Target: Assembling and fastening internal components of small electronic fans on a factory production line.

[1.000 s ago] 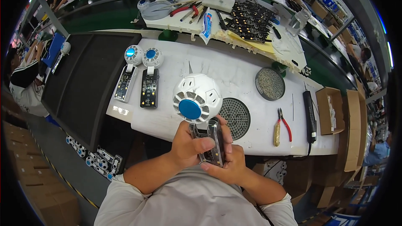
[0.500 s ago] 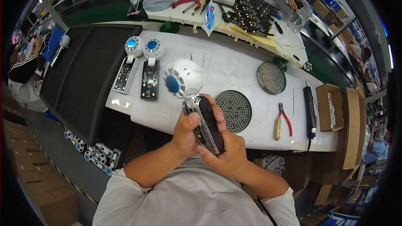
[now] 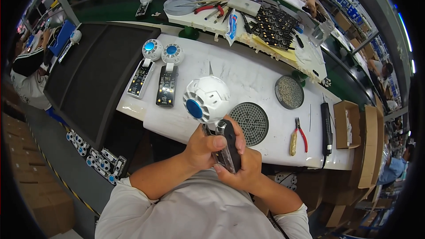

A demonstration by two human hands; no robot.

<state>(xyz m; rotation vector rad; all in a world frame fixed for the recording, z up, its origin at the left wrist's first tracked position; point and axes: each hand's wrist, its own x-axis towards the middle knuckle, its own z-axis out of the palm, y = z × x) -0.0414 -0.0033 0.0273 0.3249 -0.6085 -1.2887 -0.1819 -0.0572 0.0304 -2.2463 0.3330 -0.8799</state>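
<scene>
Between my two hands, in front of my body, is a handheld device (image 3: 207, 99) with a round white head, a blue disc and a slim body, black on its right side. My left hand (image 3: 200, 149) is closed on the body's left side, thumb across its front. My right hand (image 3: 244, 161) wraps the right side and lower end. The held device's white head points up and away from me, above the near edge of the white table (image 3: 195, 128). Two similar devices, a left one (image 3: 141, 77) and a right one (image 3: 167, 84), lie with their circuit boards exposed.
A black tray (image 3: 97, 75) occupies the left. Right of my hands are a round dish of dark pieces (image 3: 249, 124), a dish of small screws (image 3: 289, 92), red-handled pliers (image 3: 302, 137), a black electric screwdriver (image 3: 326, 128) and a cardboard box (image 3: 346, 124). Circuit boards (image 3: 276, 26) cover the raised shelf.
The held device has come slightly lower and to the right in the picture, its white head tipping more toward me. Both hands keep hold of it. The whole view has shifted a little.
</scene>
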